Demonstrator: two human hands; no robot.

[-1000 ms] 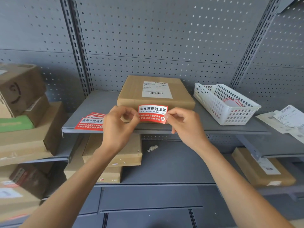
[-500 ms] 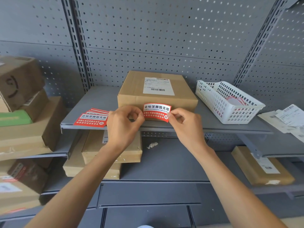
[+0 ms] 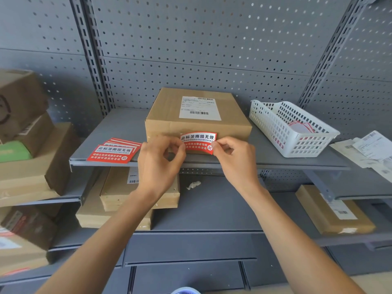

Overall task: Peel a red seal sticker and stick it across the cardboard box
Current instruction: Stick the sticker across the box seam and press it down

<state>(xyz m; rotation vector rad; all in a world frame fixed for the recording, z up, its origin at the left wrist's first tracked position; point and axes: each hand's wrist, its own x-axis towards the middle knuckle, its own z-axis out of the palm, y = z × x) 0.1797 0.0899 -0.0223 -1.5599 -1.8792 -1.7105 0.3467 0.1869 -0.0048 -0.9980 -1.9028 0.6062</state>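
Note:
A flat cardboard box (image 3: 169,111) with a white shipping label lies on the grey shelf (image 3: 118,128). I hold a red seal sticker (image 3: 198,143) with white lettering against the box's front face, its top edge near the box's upper front edge. My left hand (image 3: 159,160) pinches the sticker's left end. My right hand (image 3: 235,160) pinches its right end. A small stack of red seal stickers (image 3: 114,152) lies on the shelf to the left of the box.
A white plastic basket (image 3: 275,132) with peeled backing papers stands right of the box. More cardboard parcels sit on the left shelves (image 3: 31,149), below the shelf (image 3: 118,192) and at lower right (image 3: 333,211). Loose paper labels (image 3: 369,149) lie far right.
Both hands have carried the sticker up and forward, from in front of the shelf edge to the box's front face.

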